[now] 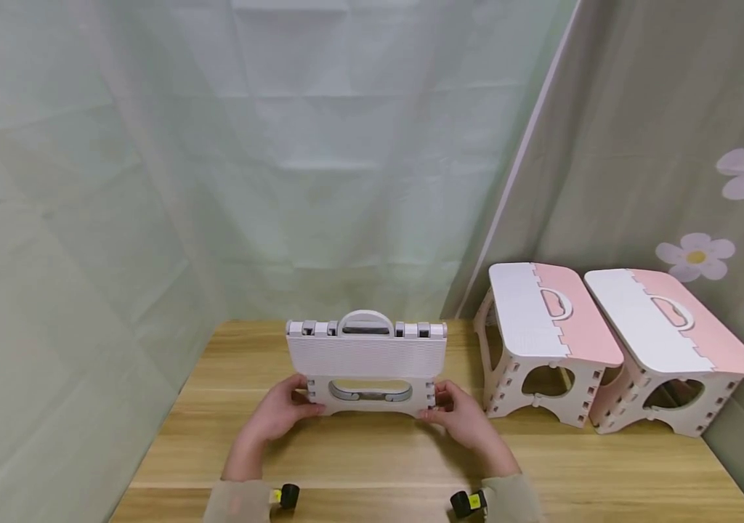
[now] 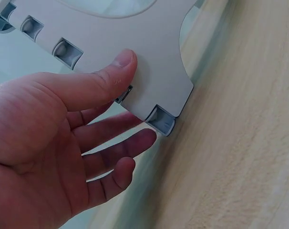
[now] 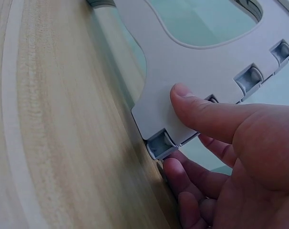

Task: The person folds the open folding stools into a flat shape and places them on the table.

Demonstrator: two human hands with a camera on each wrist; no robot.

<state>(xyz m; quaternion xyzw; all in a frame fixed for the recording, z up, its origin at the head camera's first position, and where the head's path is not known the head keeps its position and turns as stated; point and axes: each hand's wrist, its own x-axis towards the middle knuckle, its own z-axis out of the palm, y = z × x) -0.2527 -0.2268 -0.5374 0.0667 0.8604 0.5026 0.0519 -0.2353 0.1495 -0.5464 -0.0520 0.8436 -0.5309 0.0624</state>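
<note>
Stool of whitish ribbed plastic point(image 1: 367, 356), folded flat, is held upright toward the far edge of the pale wood-grain desk point(image 1: 372, 465), about midway between the left edge and two other stools. Its arched carry handle point(image 1: 365, 316) is raised at the top, and a rounded cut-out is seen in its lower panel. Whether its feet bear on the desk cannot be told for certain.

The lower left side of the stool is pinched by the left hand point(image 1: 280, 412): the thumb is pressed to the front face, some fingers are tucked behind, and the little finger is held away from the panel. The lower right side is gripped in the same manner by the right hand point(image 1: 463, 420), thumb in front and fingers bent behind the edge. Beige sleeves point(image 1: 237, 501) are worn on both arms.

At the far right corner of the desk, an unfolded stool with a white-and-pink seat point(image 1: 522, 319) is set just beside a matching second unfolded stool point(image 1: 647, 319). The desk is backed by a pale green-white cloth curtain point(image 1: 320, 145) and, on the right, by a grey curtain printed with white flowers point(image 1: 620, 145).
</note>
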